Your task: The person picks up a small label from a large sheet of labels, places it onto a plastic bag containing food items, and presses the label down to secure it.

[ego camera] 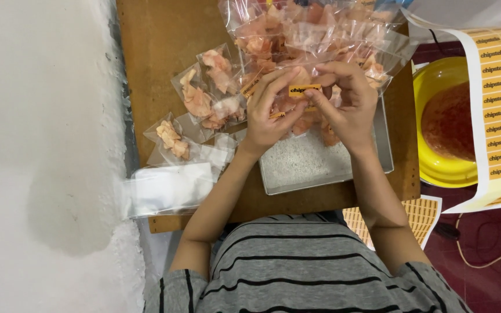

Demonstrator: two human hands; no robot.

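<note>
Left hand [268, 113]: pinches orange sticker [304, 90] | Right hand [349, 104]: pinches same sticker, above metal tray [326, 159] | Chip bags [314, 35]: heaped at 12 o'clock | Sticker sheet [497, 110]: 3 o'clock

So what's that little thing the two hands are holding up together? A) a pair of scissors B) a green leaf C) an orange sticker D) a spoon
C: the left hand and right hand pinch a small orange sticker between their fingertips, above the clear bags of chips.
</note>
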